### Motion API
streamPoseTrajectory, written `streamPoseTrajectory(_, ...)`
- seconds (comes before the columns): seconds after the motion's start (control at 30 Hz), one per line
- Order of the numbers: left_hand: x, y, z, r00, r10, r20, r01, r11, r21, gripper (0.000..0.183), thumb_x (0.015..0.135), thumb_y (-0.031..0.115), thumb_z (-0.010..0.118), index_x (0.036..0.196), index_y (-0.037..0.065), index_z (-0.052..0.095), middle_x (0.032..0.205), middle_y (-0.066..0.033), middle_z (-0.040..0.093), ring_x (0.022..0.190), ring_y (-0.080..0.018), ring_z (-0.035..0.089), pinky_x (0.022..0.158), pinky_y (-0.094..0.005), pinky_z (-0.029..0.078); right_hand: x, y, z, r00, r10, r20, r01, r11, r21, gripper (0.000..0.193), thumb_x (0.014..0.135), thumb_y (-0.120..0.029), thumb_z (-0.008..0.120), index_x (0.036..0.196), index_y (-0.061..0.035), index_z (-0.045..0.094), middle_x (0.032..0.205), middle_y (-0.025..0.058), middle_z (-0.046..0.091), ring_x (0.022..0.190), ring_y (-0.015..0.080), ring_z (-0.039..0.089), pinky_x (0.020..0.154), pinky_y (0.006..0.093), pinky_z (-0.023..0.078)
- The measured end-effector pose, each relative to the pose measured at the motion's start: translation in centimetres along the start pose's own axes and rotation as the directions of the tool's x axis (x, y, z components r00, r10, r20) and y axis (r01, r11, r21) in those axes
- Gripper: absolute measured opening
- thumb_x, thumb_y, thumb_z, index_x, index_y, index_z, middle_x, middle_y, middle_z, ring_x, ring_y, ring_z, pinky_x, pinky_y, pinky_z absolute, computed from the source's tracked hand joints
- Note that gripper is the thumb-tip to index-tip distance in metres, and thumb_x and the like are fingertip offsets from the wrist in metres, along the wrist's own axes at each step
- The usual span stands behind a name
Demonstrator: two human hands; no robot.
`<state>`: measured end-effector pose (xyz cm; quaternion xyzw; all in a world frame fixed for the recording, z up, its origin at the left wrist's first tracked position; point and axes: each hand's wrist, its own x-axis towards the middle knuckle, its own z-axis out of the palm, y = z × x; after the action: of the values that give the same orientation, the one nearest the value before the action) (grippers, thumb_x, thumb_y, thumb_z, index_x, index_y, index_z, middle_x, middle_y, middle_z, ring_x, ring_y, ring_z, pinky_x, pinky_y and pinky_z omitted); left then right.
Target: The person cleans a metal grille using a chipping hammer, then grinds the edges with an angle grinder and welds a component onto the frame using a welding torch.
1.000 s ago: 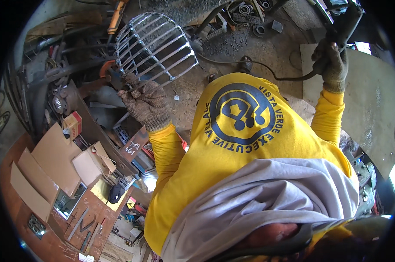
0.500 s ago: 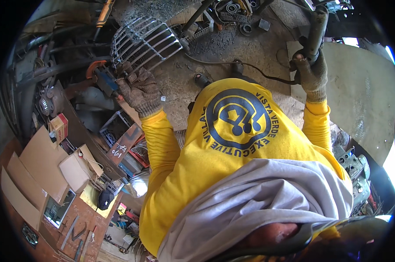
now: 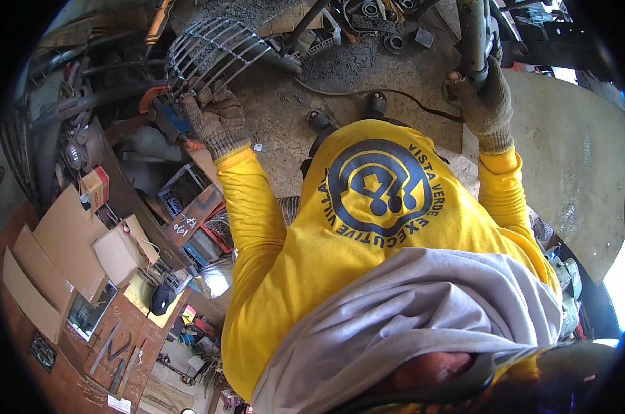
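Note:
My left hand [image 3: 219, 123], in a knitted glove, is closed on the near edge of a curved metal-bar grille [image 3: 212, 54]. Beside that hand is a blue and orange clamp-like tool [image 3: 169, 119]. On the right, my gloved right hand [image 3: 490, 107] is wrapped round the lower end of a grey cylindrical tool [image 3: 473, 38], which stands roughly upright. A dark cord [image 3: 402, 103] runs across the floor to near this hand. The tool's exact kind and its top end cannot be made out.
A large pale sheet [image 3: 561, 152] lies to the right. On the left are opened cardboard boxes [image 3: 71, 252] and a brown board [image 3: 112, 345] with hand tools. Metal rings [image 3: 393, 44], a crate [image 3: 319, 43] and dark scraps lie at the far side. My feet [image 3: 319, 122] are on the floor.
The grille and my left hand have shifted slightly left and away. My right hand and the grey tool have moved away and a little left, the tool now standing more upright.

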<state>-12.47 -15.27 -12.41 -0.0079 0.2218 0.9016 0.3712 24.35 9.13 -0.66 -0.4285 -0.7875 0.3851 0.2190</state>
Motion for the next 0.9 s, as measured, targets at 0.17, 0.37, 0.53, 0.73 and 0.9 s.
streamPoseTrajectory(0.17,0.1,-0.2,1.2,1.000,0.002,-0.009,-0.001,1.000,0.027,0.026,0.094,0.026,0.060,0.115,0.011,0.061,0.101,-0.0023,0.067,0.076,-0.0143,0.063,0.071,-0.0312,0.058,0.3,0.4,-0.1,1.000,-0.020,-0.011,0.020,1.000,-0.004,0.048,0.082,-0.032,0.078,0.113,-0.0023,0.057,0.083,0.0133,0.069,0.074,0.0221,0.070,0.066,0.0321,0.053)
streamPoseTrajectory(0.37,-1.1,-1.4,2.1,0.979,0.073,-0.191,-0.054,0.993,0.102,0.027,0.093,0.028,0.061,0.112,0.009,0.061,0.096,-0.0027,0.066,0.077,-0.0151,0.061,0.071,-0.0322,0.056,0.1,-0.5,0.0,0.996,-0.081,-0.037,0.079,0.995,-0.058,0.039,0.083,-0.016,0.077,0.115,-0.0032,0.059,0.090,0.0049,0.066,0.077,0.0096,0.062,0.069,0.0251,0.051)
streamPoseTrajectory(0.53,-1.8,-2.0,0.4,0.980,0.047,-0.195,-0.036,0.997,0.062,0.029,0.093,0.031,0.060,0.110,0.008,0.062,0.086,-0.0011,0.063,0.072,-0.0135,0.055,0.061,-0.0291,0.052,0.1,-0.5,0.1,0.998,-0.054,-0.024,0.051,0.993,-0.110,0.049,0.080,-0.032,0.079,0.114,-0.0043,0.058,0.092,0.0153,0.070,0.082,0.0292,0.070,0.072,0.0351,0.053)
streamPoseTrajectory(0.73,-2.1,-3.3,4.6,0.957,0.062,-0.284,-0.059,0.998,0.016,0.025,0.094,0.030,0.061,0.107,0.008,0.065,0.090,-0.0022,0.066,0.071,-0.0125,0.058,0.056,-0.0260,0.049,-0.4,-0.7,0.1,0.999,-0.029,-0.027,0.025,0.991,-0.129,0.046,0.080,-0.024,0.079,0.116,-0.0039,0.059,0.091,0.0097,0.068,0.082,0.0176,0.065,0.074,0.0302,0.051)
streamPoseTrajectory(0.9,-2.2,-2.6,3.2,0.960,0.048,-0.277,-0.040,0.999,0.033,0.025,0.094,0.030,0.061,0.106,0.009,0.065,0.090,-0.0013,0.066,0.070,-0.0124,0.058,0.054,-0.0248,0.047,-0.4,-0.3,0.1,0.997,-0.076,-0.033,0.070,0.987,-0.146,0.042,0.080,-0.019,0.078,0.115,-0.0043,0.059,0.090,0.0070,0.067,0.081,0.0120,0.062,0.074,0.0285,0.051)
